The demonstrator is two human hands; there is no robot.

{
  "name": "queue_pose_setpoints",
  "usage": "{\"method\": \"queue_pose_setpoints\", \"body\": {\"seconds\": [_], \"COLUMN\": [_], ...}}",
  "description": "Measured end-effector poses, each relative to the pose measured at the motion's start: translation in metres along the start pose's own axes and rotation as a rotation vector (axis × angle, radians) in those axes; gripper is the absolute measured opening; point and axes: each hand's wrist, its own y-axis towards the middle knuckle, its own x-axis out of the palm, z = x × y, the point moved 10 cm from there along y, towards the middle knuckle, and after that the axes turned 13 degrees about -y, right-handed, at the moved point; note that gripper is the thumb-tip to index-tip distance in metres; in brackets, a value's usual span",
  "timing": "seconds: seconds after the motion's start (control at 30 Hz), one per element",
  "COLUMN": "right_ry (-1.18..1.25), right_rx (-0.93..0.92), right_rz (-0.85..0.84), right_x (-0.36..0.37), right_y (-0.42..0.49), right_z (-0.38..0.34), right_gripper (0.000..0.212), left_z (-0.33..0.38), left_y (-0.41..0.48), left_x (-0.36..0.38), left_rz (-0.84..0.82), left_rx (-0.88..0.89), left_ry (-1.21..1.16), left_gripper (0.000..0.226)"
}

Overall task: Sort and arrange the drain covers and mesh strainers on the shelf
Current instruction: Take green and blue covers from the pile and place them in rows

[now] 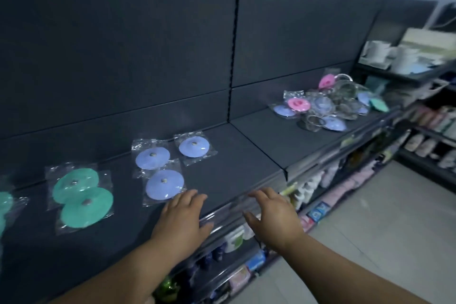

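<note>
**Both hands open over the shelf front**

Below the shelf edge, nearest the viewer, bottles (pixel 237 238) and packets stand on lower racks, too blurred to tell apart. The left hand (pixel 181 215) lies palm down over the near part of the dark shelf (pixel 234 168). Its fingers are straight, a little spread, and hold nothing. Its fingertips reach the near right corner of a bagged blue cover (pixel 164 184); whether they touch the bag I cannot tell. The right hand (pixel 274 216) hangs just to the right over the shelf's front lip, palm down, fingers loosely spread, also holding nothing. The two hands are near each other but apart.

Left of the left hand, two green covers (pixel 86 207) in clear bags overlap, the near one partly on the far one. Another green piece (pixel 5 201) is cut off at the left edge. Just behind the near blue cover lies a second blue cover (pixel 152 158), their bags overlapping. A third blue cover (pixel 193 147) lies to its right, close to the back panel. Each has a small metal stud at its middle.

Far right, well apart, on the next shelf section, sits a heap (pixel 320 116). In it are pink covers (pixel 298 103), more blue ones, a green one at the right end, and wire strainers (pixel 345 91) tangled in the middle. Beyond it, white cups (pixel 404 59) stand on another rack.
</note>
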Motion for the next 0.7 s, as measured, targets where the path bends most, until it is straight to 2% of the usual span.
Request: {"method": "queue_pose_setpoints", "body": {"seconds": [0.23,0.53,0.7], "right_ry": [-0.006,-0.103,-0.132], "right_rx": [0.171,0.342,0.392], "right_rz": [-0.02,-0.096,-0.183], "right_x": [-0.012,-0.036,-0.027], "right_y": [-0.047,-0.108,-0.11], "right_z": [0.146,0.4,0.485], "right_gripper": [0.061,0.06,0.059], "left_z": [0.12,0.335,0.388], "left_y": [0.039,0.103,0.136], "left_x": [0.066,0.198,0.24], "left_rz": [-0.114,-0.199,-0.22], "left_rx": [0.092,0.203,0.202], "left_ry": [0.068,0.152,0.162], "left_gripper": [0.071,0.064,0.058]}}
